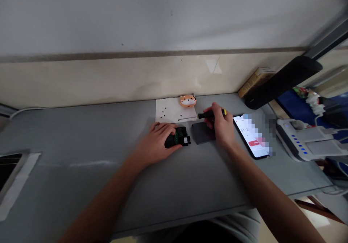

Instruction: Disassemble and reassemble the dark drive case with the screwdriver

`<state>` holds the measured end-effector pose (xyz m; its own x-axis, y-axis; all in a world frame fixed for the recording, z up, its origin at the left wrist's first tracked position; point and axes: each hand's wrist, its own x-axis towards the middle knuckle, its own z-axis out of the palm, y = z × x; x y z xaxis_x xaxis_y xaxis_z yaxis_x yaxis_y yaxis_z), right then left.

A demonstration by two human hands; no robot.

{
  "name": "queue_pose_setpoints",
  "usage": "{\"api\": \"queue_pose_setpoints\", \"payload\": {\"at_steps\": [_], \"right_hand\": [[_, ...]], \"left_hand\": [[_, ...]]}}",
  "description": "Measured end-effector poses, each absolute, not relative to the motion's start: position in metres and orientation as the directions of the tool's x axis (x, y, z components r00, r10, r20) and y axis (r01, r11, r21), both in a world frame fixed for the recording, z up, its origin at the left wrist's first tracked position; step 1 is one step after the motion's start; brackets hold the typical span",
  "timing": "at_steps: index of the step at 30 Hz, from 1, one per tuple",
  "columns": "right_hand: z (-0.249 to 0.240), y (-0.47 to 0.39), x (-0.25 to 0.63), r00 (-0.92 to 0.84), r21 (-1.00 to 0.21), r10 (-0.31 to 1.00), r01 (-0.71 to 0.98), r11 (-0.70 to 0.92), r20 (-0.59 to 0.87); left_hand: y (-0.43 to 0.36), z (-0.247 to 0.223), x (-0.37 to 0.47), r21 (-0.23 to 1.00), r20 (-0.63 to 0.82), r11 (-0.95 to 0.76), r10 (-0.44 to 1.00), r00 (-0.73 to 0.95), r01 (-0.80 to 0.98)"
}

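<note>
My left hand (160, 141) is closed round a small black device with a green circuit board (182, 136), which rests on the grey table. In my right hand (221, 125) is a black screwdriver with a yellow end (206, 115), its handle between thumb and fingers. Under and beside that hand lies a flat dark grey cover (201, 132). Behind both hands, a white sheet (170, 108) bears several tiny dark screws (163, 112) and a thin metal rod (187, 119). An orange animal-faced case (188, 100) sits on the sheet's back right corner.
A lit phone (251, 138) lies to the right of my right hand. Farther right is a white power strip (301, 141) with plugs. A black cylinder (282, 83) leans near a book (257, 80) at the back right. A wall (108, 79) bounds the table (81, 134) behind.
</note>
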<state>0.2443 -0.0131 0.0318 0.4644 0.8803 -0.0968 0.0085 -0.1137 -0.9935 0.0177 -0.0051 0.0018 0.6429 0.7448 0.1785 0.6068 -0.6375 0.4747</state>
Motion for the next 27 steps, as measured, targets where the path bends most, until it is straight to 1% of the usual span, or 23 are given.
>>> {"api": "queue_pose_setpoints", "payload": {"at_steps": [3,8,12,15,19,21,24,27], "right_hand": [[0.032,-0.014,0.244,0.489,-0.994,0.866,-0.042,-0.097,-0.105],[0.035,-0.018,0.242,0.492,-0.992,0.863,-0.09,-0.085,-0.118],[0.037,-0.021,0.239,0.432,-0.995,0.896,-0.076,-0.072,-0.098],[0.036,-0.022,0.238,0.411,-0.995,0.907,-0.072,-0.064,-0.088],[0.035,-0.021,0.237,0.408,-0.993,0.907,-0.091,-0.068,-0.1],[0.036,-0.021,0.238,0.391,-0.996,0.918,-0.075,-0.047,-0.072],[0.042,-0.023,0.24,0.314,-1.0,0.949,0.004,-0.003,-0.001],[0.051,-0.027,0.243,0.231,-0.993,0.97,0.103,0.051,0.073]], "left_hand": [[-0.006,0.002,0.017,0.497,0.189,-0.628,0.752,0.632,0.598],[-0.007,-0.002,0.015,0.529,0.312,-0.629,0.769,0.558,0.57],[-0.007,0.0,0.017,0.565,0.349,-0.617,0.78,0.52,0.548],[-0.006,0.0,0.018,0.562,0.398,-0.644,0.761,0.512,0.519],[-0.004,0.001,0.018,0.505,0.486,-0.699,0.715,0.503,0.506],[-0.003,0.003,0.017,0.462,0.523,-0.725,0.688,0.503,0.512],[-0.003,0.007,0.016,0.39,0.565,-0.761,0.642,0.518,0.518],[-0.004,0.009,0.016,0.327,0.563,-0.78,0.614,0.553,0.533]]}}
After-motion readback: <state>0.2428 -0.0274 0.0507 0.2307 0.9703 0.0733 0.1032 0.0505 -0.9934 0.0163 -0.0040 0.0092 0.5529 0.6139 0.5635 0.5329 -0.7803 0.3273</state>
